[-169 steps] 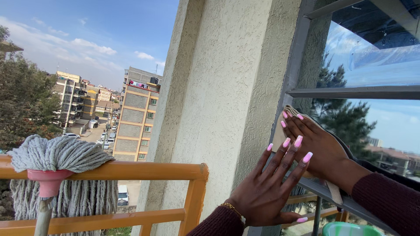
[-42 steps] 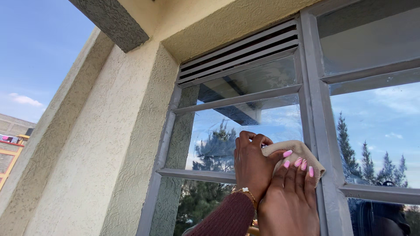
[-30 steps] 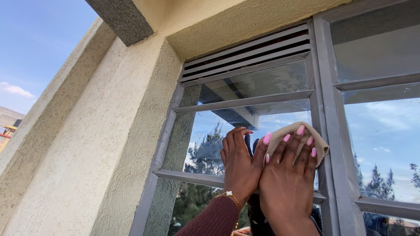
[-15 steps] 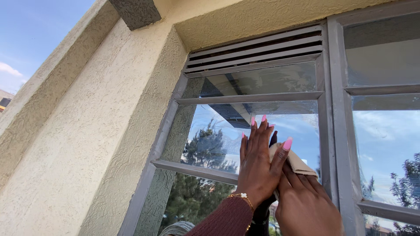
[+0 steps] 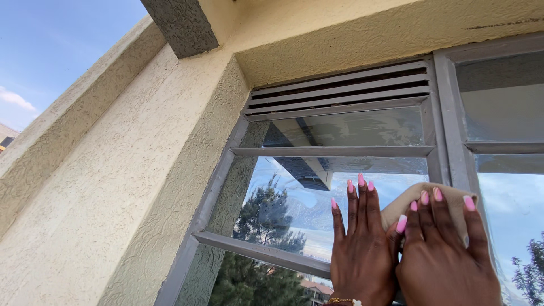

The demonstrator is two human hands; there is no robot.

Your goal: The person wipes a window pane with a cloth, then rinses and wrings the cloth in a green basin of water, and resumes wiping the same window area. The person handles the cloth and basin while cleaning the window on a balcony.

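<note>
Nearest the camera, two hands press flat against a window pane (image 5: 294, 204): the left hand (image 5: 361, 249) lies open with fingers straight and together, holding nothing, seemingly braced on the glass, while the right hand (image 5: 445, 258) spreads over one beige cloth (image 5: 403, 204), pinning it to the pane beside the grey upright frame bar (image 5: 450, 147). Above them runs one horizontal bar, then a narrow pane, then a slatted vent (image 5: 340, 90) of three slats. Beyond stands a rough plaster wall (image 5: 113, 187).
</note>
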